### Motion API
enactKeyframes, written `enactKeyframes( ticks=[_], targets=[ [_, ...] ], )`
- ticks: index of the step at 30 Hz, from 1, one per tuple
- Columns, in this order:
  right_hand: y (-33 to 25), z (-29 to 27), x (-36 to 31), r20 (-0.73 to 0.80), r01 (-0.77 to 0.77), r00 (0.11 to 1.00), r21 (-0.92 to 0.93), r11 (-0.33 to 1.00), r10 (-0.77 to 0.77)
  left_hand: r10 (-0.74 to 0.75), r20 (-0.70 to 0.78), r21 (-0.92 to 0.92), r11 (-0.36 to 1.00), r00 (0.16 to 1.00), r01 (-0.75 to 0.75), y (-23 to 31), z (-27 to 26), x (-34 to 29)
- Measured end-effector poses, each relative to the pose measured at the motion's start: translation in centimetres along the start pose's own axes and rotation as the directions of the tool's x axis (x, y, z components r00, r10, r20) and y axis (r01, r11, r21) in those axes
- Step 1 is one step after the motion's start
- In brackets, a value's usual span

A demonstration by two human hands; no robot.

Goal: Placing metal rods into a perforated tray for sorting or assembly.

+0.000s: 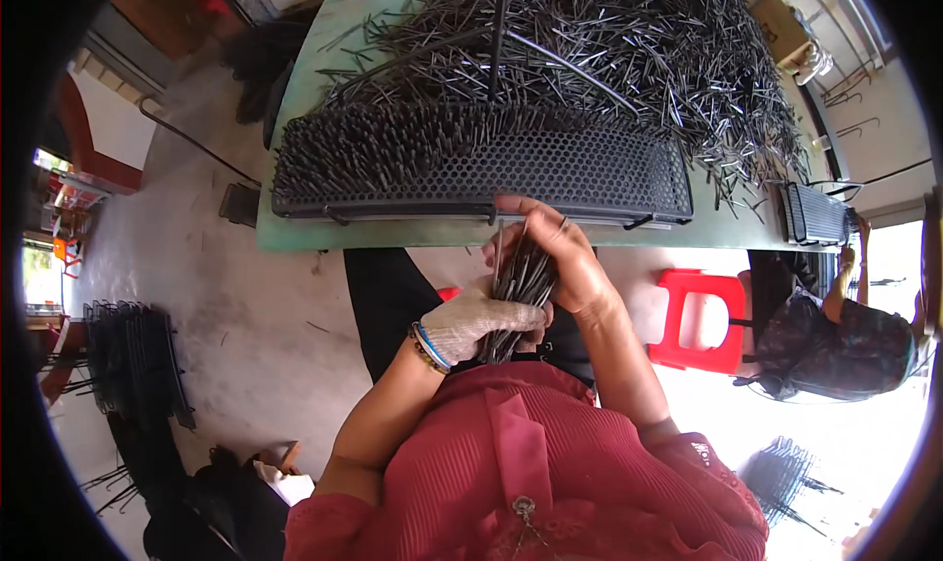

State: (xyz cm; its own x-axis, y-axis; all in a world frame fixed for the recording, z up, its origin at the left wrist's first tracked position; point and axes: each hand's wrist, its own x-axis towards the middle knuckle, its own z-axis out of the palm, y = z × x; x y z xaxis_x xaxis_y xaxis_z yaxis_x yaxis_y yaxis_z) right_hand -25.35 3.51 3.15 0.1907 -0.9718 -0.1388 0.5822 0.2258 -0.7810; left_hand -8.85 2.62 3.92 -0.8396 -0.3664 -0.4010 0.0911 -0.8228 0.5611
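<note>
My left hand (464,327), in a pale knit glove, is closed round a bundle of thin black rods (524,284) in front of my waist. The rods stand roughly upright, their tops fanning a little. My bare right hand (568,258) curls round the right side and top of the same bundle, and its fingertips are partly hidden. Just beyond my hands lies a black perforated tray (589,173) on the table. Many upright rods (363,158) fill its left part and back edge, while bare holes show in its middle and right.
A large heap of loose black rods (629,50) covers the green table (309,80) behind the tray. A thin metal frame (501,35) rises there. At the right are a red stool (697,320) and another person (835,345) beside a smaller tray (815,215). Black racks (133,360) stand on the left floor.
</note>
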Motion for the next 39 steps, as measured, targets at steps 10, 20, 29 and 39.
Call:
enactKeyframes(
  ticks=[10, 20, 29, 39],
  targets=[
    [-0.5, -0.7, -0.5, -0.127, 0.02, 0.992, -0.009, 1.0, -0.021, 0.028, 0.006, 0.16, 0.987, 1.0, -0.028, 0.4, -1.0, 0.4],
    [-2.1, -2.9, -1.0, -0.253, -0.017, 0.966, -0.263, 0.965, -0.052, 0.172, 0.063, 0.009, 0.985, 0.983, -0.173, 0.5, -1.9, 1.6],
    [-4.0, -3.2, 0.9, -0.309, -0.023, 0.938, -0.514, 0.858, -0.159, 0.151, -0.056, -0.071, 0.985, 0.987, -0.155, 1.4, -1.7, 3.2],
    [-8.1, -3.2, 4.5, -0.299, 0.248, 0.786, -0.649, 0.719, -0.541, 0.16, -0.117, -0.106, 0.979, 0.98, -0.173, 1.8, -1.1, 3.3]
  ],
)
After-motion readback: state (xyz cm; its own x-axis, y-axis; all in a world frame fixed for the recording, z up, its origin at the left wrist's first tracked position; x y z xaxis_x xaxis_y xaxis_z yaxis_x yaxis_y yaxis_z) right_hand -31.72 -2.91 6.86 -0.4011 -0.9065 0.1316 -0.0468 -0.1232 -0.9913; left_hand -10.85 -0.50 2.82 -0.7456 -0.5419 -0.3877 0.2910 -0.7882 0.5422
